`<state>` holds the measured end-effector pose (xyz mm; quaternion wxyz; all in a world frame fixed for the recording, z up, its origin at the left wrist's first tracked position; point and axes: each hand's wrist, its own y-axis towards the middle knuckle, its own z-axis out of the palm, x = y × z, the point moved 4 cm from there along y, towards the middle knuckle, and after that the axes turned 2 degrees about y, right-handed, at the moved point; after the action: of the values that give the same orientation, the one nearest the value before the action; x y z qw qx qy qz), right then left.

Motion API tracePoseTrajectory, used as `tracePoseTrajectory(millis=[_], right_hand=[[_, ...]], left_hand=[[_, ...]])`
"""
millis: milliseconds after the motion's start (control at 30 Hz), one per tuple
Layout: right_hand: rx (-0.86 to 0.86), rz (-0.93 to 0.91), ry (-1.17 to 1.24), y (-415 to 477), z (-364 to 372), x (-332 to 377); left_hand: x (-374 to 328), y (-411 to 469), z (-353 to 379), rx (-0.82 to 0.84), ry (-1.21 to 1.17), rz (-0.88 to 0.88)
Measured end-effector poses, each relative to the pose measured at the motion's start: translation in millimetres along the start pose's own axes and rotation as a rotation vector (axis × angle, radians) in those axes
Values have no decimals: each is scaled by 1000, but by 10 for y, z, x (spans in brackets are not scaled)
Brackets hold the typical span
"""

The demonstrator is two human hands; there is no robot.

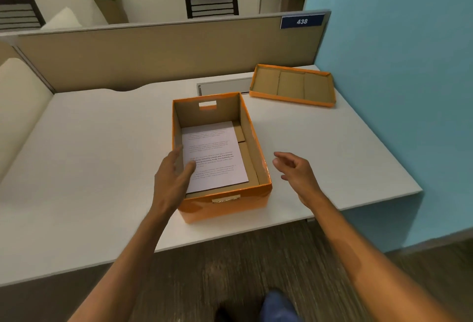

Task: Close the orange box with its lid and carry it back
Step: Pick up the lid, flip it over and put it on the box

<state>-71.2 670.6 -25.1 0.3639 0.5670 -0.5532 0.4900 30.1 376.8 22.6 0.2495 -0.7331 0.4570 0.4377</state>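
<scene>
The orange box [225, 206] stands open on the white desk [89, 168], near its front edge. A printed sheet of paper [215, 152] lies flat inside it. The orange lid [291, 86] lies upside down at the back right of the desk, its brown inside facing up. My left hand [171, 178] hovers over the box's near left wall, fingers spread above the paper, holding nothing. My right hand [294, 170] floats to the right of the box, apart from it, with its fingers loosely open.
A beige partition [166, 52] with a blue "438" plate [302, 21] backs the desk. A blue wall [396, 91] closes the right side. A grey cable flap [225, 86] sits behind the box. Dark wood floor lies below the desk's front edge.
</scene>
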Motion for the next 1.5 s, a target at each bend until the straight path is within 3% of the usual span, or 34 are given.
tracePoseTrajectory(millis=[333, 533, 933, 1367, 1500], right_hand=[[-67, -18, 3, 389, -562, 65], [-86, -14, 41, 1029, -1033, 40], [-103, 75, -7, 2363, -1941, -252], [-280, 227, -144, 3510, -2274, -658], [-354, 263, -145, 3818, -2357, -762]], left_hand=[[-760, 444, 842, 209, 13, 213], [-1133, 881, 1487, 255, -14, 236], [-1383, 1915, 2610, 230, 165, 151], [-1199, 3084, 3314, 340, 353, 19], [-1041, 3495, 3452, 368, 288, -84]])
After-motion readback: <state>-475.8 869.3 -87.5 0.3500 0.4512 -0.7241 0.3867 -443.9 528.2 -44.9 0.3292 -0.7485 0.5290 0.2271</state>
